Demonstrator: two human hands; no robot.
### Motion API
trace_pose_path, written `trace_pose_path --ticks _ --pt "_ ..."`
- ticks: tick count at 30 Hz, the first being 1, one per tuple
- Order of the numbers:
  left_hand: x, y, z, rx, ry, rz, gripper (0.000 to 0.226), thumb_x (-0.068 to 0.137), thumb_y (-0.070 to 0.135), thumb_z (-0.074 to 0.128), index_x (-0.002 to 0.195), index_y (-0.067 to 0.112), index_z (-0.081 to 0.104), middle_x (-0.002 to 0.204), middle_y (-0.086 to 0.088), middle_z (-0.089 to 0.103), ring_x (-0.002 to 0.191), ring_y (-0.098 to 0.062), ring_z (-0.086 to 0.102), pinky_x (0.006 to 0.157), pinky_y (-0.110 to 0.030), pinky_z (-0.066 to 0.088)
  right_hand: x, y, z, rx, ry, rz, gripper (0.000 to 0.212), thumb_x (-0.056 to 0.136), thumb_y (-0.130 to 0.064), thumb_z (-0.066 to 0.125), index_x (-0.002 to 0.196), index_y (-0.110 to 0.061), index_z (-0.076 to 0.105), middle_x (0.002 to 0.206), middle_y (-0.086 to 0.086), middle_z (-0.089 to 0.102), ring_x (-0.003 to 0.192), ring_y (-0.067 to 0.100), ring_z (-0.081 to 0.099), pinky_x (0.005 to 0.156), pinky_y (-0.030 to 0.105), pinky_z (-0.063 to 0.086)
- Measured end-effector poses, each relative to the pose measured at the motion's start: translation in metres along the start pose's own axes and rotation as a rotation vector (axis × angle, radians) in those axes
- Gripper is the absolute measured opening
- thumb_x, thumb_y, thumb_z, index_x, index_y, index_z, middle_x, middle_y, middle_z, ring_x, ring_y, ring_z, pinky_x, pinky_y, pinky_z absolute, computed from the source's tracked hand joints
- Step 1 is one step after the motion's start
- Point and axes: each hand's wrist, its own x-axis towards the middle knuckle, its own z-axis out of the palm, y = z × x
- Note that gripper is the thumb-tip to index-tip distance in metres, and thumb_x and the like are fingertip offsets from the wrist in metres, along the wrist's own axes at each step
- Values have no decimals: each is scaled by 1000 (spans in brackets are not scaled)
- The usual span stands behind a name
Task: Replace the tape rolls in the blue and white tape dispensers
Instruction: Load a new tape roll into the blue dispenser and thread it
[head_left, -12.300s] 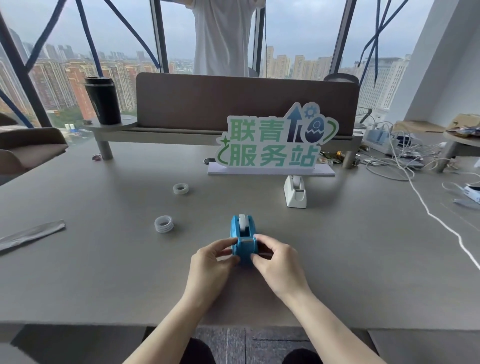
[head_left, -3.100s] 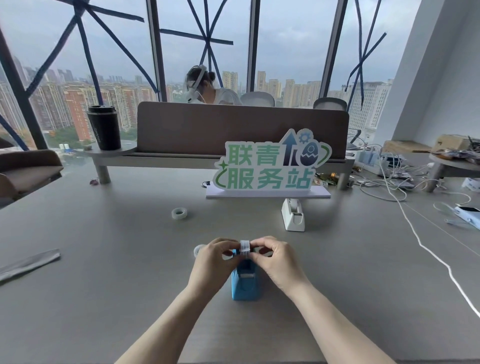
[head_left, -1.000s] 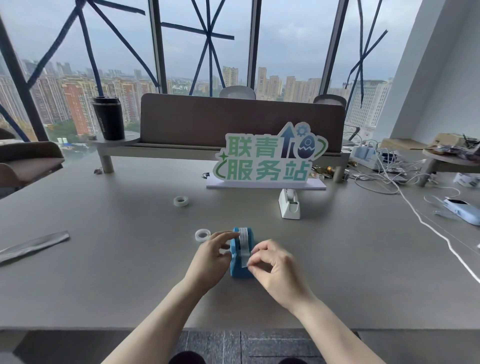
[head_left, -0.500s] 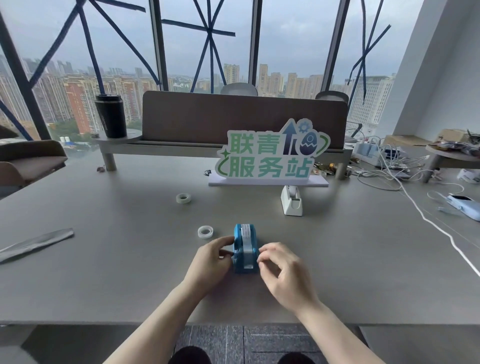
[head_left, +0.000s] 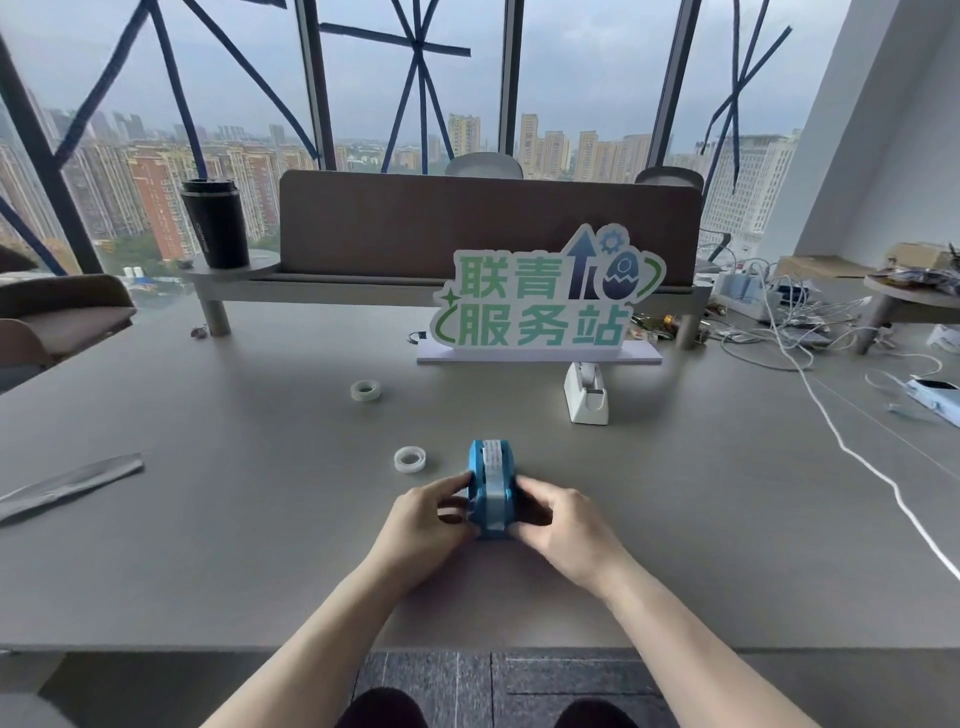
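1. A small blue plastic tape dispenser (head_left: 491, 491) stands upright on the wide grey table (head_left: 260, 519), near the front edge and in line with the person's body. A roll of tape sits in its top slot, and a pale strip runs down the front toward the cutter.

2. The left hand (head_left: 423, 525) presses against the dispenser's left side, thumb and fingers closed on the blue body.

3. The right hand (head_left: 563, 527) grips the right side the same way, with its fingertips at the lower front corner. Both hands are clamped on the dispenser from opposite sides.

4. A small clear tape roll (head_left: 410, 459) lies flat on the table just left of the dispenser, not touching it. A second clear tape roll (head_left: 365, 390) lies farther back and to the left, well apart from the first.

5. A white plastic tape dispenser (head_left: 587, 393) stands behind and to the right of the blue one, just in front of a cut-out sign with green Chinese characters (head_left: 540, 304). Whether a roll sits inside it cannot be told.

6. A black travel tumbler (head_left: 215, 223) stands on a raised shelf at the back left. A flat silver strip (head_left: 67, 486) lies on the left part of the table.

7. A tangle of white cables (head_left: 789, 322) covers the back right, with one white cord trailing toward the front right edge.
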Motion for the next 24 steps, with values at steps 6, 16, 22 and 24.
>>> trace_pose_path --ticks 6,16,22,24 --pt "30 7 4 -33 17 -58 66 72 -6 71 133 15 56 102 1 71 81 7 67 79 -7 48 28 6 2 55 45 49 63 79 -15 74 138 -18 50 133 -5 60 122 6 56 108 24 40" --pt "131 13 -11 -16 51 -68 68 66 9 83 129 20 60 119 6 70 96 -9 69 87 -24 50 132 7 -9 112 3 44 48 79 -17 69 125 -26 61 117 -10 70 109 7 64 101 37 49" --pt "185 4 -16 69 41 -58 63 68 5 76 127 23 62 119 8 69 93 -9 68 84 -21 45 184 23 -3 102 16 61 46 74 -26 65 120 -30 63 113 -10 72 105 9 66 98 40 51" --pt "198 2 -17 80 45 -55 64 67 6 76 127 23 62 120 8 70 96 -10 68 85 -22 46 195 24 -3 81 29 66 45 79 -17 65 123 -27 62 115 -8 71 107 9 65 99 36 50"
